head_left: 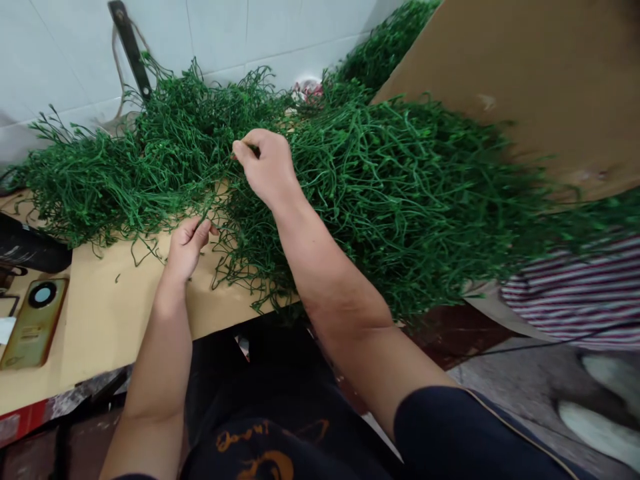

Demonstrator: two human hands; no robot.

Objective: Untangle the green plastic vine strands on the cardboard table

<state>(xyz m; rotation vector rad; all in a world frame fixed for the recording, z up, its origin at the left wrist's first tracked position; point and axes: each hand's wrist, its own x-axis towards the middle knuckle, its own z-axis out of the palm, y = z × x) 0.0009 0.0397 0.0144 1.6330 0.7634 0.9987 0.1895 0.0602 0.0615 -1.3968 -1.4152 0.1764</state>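
My left hand (186,245) is closed above the cardboard, thumb and fingers pinched on a thin green plant stem (205,212) that sticks up from the grip. Farther forward, my right hand (267,159) is curled in a pinch between two heaps of green stems; whatever is at its fingertips is too small to make out. One heap (400,193) of thin, curly green stems with small bud-like tips spreads under and to the right of my right arm. To the left and behind lies another similar heap (150,153).
Cardboard (120,313) covers the worktop, with a phone (37,320) and a black cylinder (33,243) at the left. A large cardboard sheet (525,87) leans at the right. Behind are a tiled wall (220,33) and a dark upright bar (131,50). Striped fabric (580,290) lies right.
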